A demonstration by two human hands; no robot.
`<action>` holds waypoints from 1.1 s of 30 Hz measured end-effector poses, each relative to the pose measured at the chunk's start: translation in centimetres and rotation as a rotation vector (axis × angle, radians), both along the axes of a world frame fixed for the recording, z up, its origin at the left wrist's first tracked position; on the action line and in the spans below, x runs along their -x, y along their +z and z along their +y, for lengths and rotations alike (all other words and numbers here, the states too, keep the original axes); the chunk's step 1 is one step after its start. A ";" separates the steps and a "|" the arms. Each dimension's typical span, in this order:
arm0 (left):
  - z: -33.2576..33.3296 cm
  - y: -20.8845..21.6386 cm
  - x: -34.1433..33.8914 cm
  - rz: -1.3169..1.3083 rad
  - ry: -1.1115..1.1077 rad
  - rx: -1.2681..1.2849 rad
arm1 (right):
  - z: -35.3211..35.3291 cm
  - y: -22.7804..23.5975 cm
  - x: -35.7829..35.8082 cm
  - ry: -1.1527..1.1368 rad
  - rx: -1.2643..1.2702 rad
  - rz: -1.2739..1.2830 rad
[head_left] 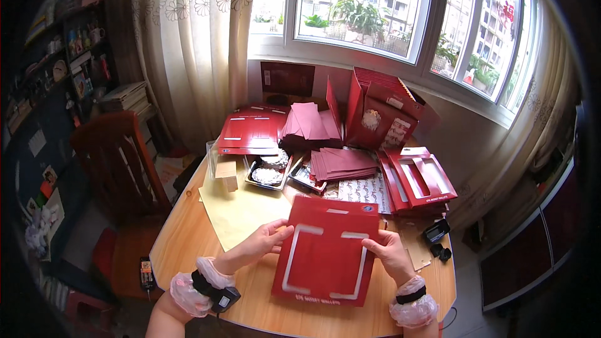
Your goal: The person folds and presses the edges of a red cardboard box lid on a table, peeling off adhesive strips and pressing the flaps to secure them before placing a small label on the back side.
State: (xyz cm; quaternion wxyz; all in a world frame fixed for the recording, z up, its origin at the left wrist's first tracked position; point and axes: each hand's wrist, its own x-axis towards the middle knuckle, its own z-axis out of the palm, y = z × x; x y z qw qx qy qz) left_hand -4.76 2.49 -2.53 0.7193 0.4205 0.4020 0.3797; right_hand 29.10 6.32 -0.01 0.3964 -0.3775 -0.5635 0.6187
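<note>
I hold a flat red cardboard sheet (325,251) with white cut lines over the round wooden table (188,238). My left hand (266,238) grips its left edge, thumb on top. My right hand (387,251) grips its right edge. Both wrists wear black bands and clear plastic cuffs. A yellow paper sheet (241,213) lies under my left hand.
Stacks of red flat cartons (250,130) (421,178), dark red folded sheets (341,164), upright red boxes (382,109), foil trays (268,172), a small cardboard box (226,174) and patterned paper (366,191) crowd the table's far half. A black gadget (436,231) sits right. A wooden chair (122,163) stands left.
</note>
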 end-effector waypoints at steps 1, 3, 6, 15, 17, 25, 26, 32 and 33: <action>-0.1 -0.3 -0.5 0.131 0.191 -0.199 | -0.1 0.1 0.3 0.002 0.002 0.000; -0.3 -0.1 -1.0 0.263 0.377 -0.393 | -0.3 0.4 0.7 0.093 -0.018 -0.059; -0.8 2.2 -1.7 0.886 0.660 -0.974 | -0.5 0.6 0.8 0.095 0.021 -0.100; -2.3 2.4 -4.1 0.679 0.177 -0.684 | -0.6 0.6 2.6 0.082 -0.071 -0.185; -2.1 2.4 -4.0 0.594 0.095 -0.626 | -0.7 1.3 3.0 0.093 -0.065 -0.203; -0.1 1.5 -1.4 0.376 0.019 -0.365 | 1.7 -0.3 0.8 0.128 0.124 0.020; 0.3 1.0 -0.6 0.305 0.104 -0.319 | 1.9 -0.3 0.6 0.071 0.111 0.043; 1.3 -0.1 1.6 0.070 0.430 -0.190 | 1.1 -1.7 0.0 0.076 0.178 0.033; 1.3 -0.3 1.4 0.042 0.442 -0.172 | 0.7 -2.2 0.4 0.106 0.172 0.027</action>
